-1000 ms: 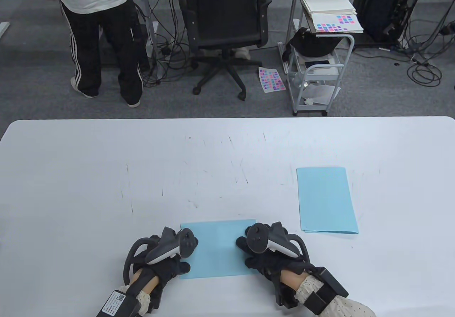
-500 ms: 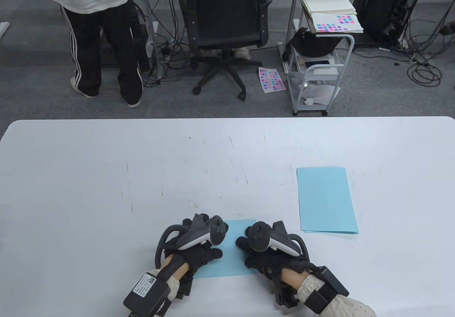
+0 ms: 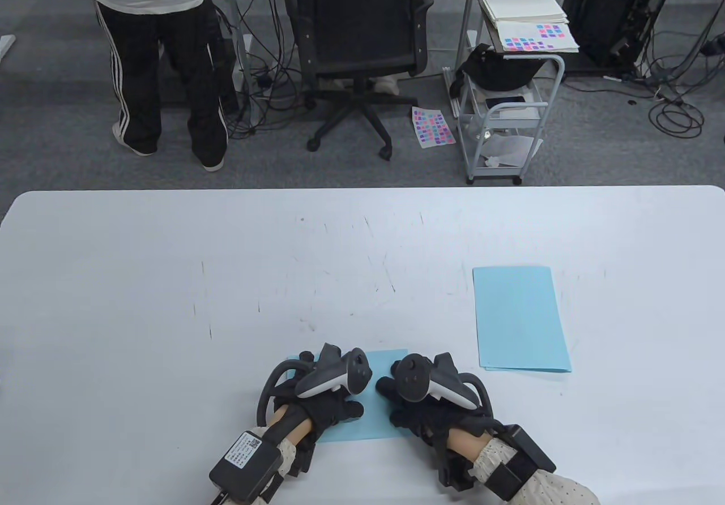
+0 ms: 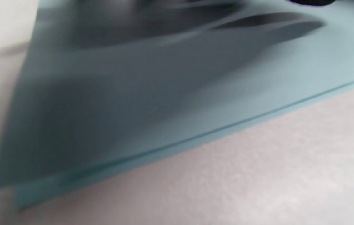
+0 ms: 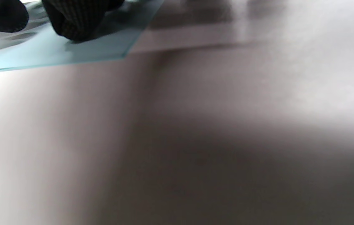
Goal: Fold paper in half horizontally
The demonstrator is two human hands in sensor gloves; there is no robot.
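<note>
A sheet of light blue paper (image 4: 177, 81) fills most of the left wrist view, lying flat on a pale, faintly grainy white tabletop (image 4: 258, 175). Along its near edge two layers show, the upper one set slightly back from the lower, so a thin strip of the under layer peeks out at the lower left corner. Soft, blurred finger-shaped shadows fall across the paper's upper part, and a sliver of black glove (image 4: 311, 2) touches the top edge.
</note>
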